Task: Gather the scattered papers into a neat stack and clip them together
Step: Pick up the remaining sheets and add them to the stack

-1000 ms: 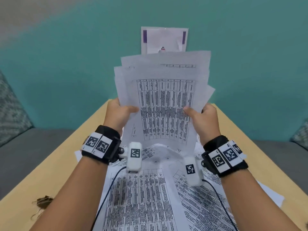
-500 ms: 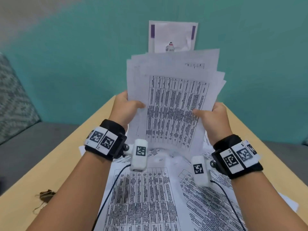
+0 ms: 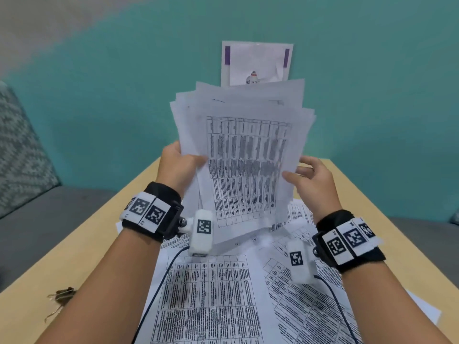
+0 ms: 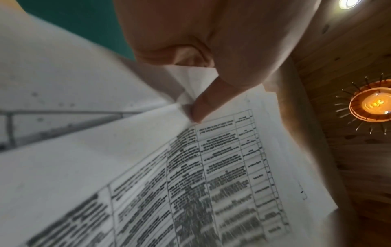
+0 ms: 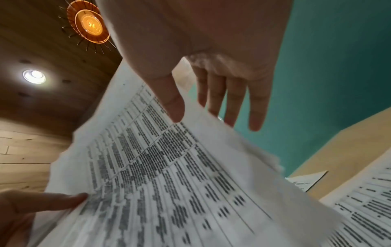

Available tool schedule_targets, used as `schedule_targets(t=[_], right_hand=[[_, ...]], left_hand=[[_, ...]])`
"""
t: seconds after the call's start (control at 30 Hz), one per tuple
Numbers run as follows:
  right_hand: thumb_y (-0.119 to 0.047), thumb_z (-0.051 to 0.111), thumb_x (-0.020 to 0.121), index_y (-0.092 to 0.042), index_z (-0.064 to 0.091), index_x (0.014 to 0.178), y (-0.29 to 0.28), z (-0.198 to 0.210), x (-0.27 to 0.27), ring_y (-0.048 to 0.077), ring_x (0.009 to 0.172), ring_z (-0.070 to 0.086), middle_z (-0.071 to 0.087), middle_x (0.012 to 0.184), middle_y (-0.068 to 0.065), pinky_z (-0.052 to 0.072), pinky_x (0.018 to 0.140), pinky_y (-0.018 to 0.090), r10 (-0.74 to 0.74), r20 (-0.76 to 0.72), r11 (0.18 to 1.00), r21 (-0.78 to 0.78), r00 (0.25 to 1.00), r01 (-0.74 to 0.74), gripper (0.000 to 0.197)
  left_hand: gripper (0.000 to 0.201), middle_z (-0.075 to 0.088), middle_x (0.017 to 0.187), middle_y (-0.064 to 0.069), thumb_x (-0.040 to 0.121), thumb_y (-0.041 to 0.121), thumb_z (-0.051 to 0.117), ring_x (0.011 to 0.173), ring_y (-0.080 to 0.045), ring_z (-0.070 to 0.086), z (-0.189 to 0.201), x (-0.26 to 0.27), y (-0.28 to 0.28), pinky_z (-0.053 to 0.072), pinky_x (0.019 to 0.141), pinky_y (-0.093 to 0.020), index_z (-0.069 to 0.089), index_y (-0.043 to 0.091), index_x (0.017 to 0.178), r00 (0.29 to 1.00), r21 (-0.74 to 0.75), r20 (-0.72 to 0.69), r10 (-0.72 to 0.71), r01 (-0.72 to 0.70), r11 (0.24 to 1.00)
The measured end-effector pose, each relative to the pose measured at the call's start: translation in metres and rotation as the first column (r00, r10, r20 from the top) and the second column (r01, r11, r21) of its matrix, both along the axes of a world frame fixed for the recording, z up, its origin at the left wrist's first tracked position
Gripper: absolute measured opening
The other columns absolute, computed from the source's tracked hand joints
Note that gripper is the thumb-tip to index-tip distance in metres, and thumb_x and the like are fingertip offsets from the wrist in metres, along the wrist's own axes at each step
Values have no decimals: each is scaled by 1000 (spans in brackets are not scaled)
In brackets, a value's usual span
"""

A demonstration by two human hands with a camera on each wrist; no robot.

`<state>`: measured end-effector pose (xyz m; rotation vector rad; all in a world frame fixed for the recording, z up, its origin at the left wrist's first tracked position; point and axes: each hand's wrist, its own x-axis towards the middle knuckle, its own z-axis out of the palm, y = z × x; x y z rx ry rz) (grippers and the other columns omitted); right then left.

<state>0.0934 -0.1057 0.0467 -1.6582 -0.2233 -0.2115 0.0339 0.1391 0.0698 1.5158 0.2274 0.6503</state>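
- Nearest the viewer, several loose white sheets printed with black tables [image 3: 206, 299] lie overlapping on the light wooden table [image 3: 387, 194], not yet gathered.
- At the near left table edge sits a small dark metal binder clip [image 3: 63, 294], well apart from both hands and untouched.
- Both forearms wear black wrist straps with white square-coded tags [image 3: 149, 212], each carrying a small white camera block.
- The left hand [image 3: 177, 167] pinches the left edge of a raised bundle of white printed papers [image 3: 248, 157], thumb on the front sheet, fingers behind.
- The right hand [image 3: 313, 180] is spread at the bundle's right edge, fingers straight and apart; the thumb touches or nearly touches the front sheet, gripping nothing.
- The bundle stands upright above the table, its top edges fanned and uneven.
- Judged progress: part of the papers is collected; the sheets on the table remain to be added, the edges squared, and the clip fitted.
- Likely hindrance: the bundle hangs from one hand's pinch and may slip or splay.
- Farther off, a white notice with purple side bars [image 3: 257, 63] hangs on the teal wall [image 3: 99, 95].
- A grey sofa with a patterned cushion [image 3: 19, 150] sits far left.
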Motion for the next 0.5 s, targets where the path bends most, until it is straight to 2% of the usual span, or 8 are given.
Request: schedule_targets(t=[0.13,0.2,0.23,0.3,0.37,0.4,0.43,0.5], right_hand=[[-30,84,79,-25,26,151,1,-3,0,22,134,41,36,152,6,37,111,43,-70,-82,997,20,994,72,93],[-33,86,75,-33,12,155,5,-5,-2,26,134,41,30,156,7,39,109,53,6,-224,992,126,975,23,109],[-32,87,75,-34,13,155,6,-7,-4,27,129,45,34,153,8,43,104,59,90,-303,975,222,949,-22,109],[-26,84,78,-21,37,148,11,-8,-7,31,113,57,52,132,13,51,95,59,324,-407,873,477,854,-104,84],[-20,76,86,-8,60,128,15,-9,-11,34,104,67,67,116,15,54,96,52,483,-381,750,645,789,-147,46],[-18,71,90,-7,63,125,18,-10,-13,35,109,68,70,118,16,53,99,50,511,-353,724,669,784,-171,37],[-17,68,93,-5,63,126,21,-11,-15,36,113,68,71,121,18,51,102,49,513,-337,724,665,790,-187,36],[-15,65,94,-2,61,129,25,-13,-12,37,111,68,70,121,19,52,100,51,464,-340,753,638,818,-162,37]], left_hand=[[31,74,98,-1,86,-13,68,93,-21,72,3,0,9,57,80,-29,68,9,108,990,-137,73,124,-113,984],[25,71,94,-3,86,-11,68,89,-22,70,2,2,8,55,75,-26,65,9,101,984,-215,74,160,-141,966],[24,68,92,-3,87,-10,69,86,-20,68,3,3,5,53,75,-25,61,11,95,984,-255,56,167,-148,956],[26,67,109,-8,88,-7,70,103,-21,66,1,5,1,49,93,-31,57,13,98,989,-346,33,146,-125,930],[57,57,142,-15,87,-3,73,132,-28,55,0,8,-4,35,117,-46,49,5,138,995,-432,17,101,-84,898],[71,54,147,-16,86,-2,74,136,-30,52,-1,7,-8,32,121,-51,39,2,148,996,-462,20,86,-67,884],[71,57,145,-15,86,-3,74,134,-30,54,-1,7,-11,33,120,-51,40,2,148,996,-479,20,81,-62,875],[41,68,125,-10,87,-6,71,120,-27,64,-4,8,-18,44,113,-47,56,8,122,999,-463,19,43,-30,886]])
